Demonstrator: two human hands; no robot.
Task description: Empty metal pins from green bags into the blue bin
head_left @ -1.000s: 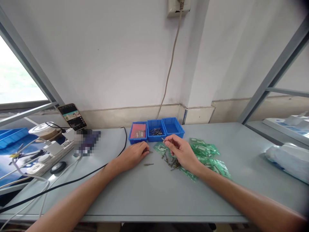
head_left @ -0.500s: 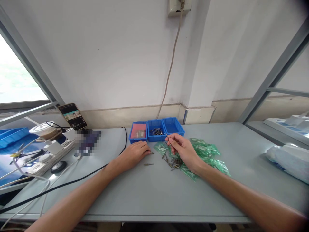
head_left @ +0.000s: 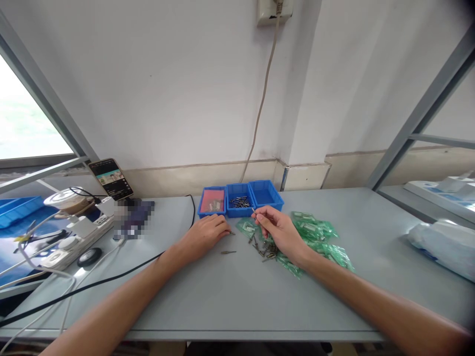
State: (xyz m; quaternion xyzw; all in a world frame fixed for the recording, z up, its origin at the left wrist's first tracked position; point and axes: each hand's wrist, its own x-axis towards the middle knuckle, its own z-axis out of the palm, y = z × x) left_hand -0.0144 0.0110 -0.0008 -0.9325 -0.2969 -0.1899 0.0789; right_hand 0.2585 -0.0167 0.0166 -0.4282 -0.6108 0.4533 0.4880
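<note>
1. Our right hand (head_left: 280,232) pinched a small metal pin (head_left: 254,211) between thumb and forefinger, its tip raised clear.
2. Our left hand (head_left: 204,235) rested curled on the table (head_left: 237,296), fingertips at a second pin (head_left: 231,232); we couldn't tell if it gripped.
3. Loose pins (head_left: 265,249) and green bags (head_left: 315,232) lay close by, with blue bins (head_left: 240,200) behind, within reach.

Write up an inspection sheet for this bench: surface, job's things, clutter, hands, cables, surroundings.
Surface: grey table, no spills seen.
Job's things: pin pile at the edge of the green bags; stray pin; three blue bins, the middle one holding pins.
Clutter: phone, power strip, white bag.
Hands: right hand pinches a pin; left hand rests on the table, fingertips at another pin, grip unclear.
Cables: black cable across the table; beige cord from the wall socket.
Surroundings: white wall, window, metal frame.
</note>
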